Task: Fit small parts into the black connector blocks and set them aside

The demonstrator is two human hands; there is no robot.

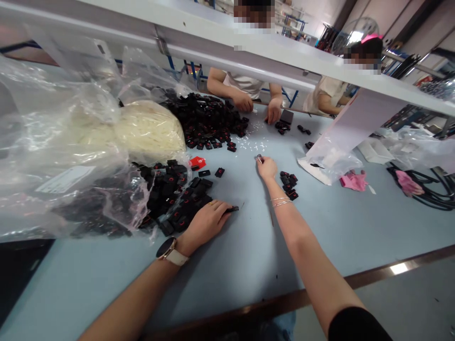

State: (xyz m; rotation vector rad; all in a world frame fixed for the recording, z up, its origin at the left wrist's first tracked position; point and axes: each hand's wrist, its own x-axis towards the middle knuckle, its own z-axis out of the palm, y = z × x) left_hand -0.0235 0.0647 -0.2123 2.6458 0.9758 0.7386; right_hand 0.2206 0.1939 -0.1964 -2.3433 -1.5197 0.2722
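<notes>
My left hand [209,219], with a watch on its wrist, is closed on a small black connector housing [233,209] that pokes out past the fingertips. Farther forward, my right hand [267,168] is closed around a tool with a shiny metal end [260,159]; its thin shaft seems to run back under the wrist. Just beyond that hand lie scattered small white pieces [250,143]. Left of my left hand spreads a heap of black parts with red marks [177,192]. A small group of similar black parts [288,182] sits beside my right wrist.
Clear plastic bags [88,128], one with cream-coloured pieces, fill the left side. A larger black heap [209,116] lies behind. Across the table a co-worker's hands [259,108] handle parts. A white shelf [227,40] crosses overhead; pink gloves [353,181] and black cables [426,189] lie right.
</notes>
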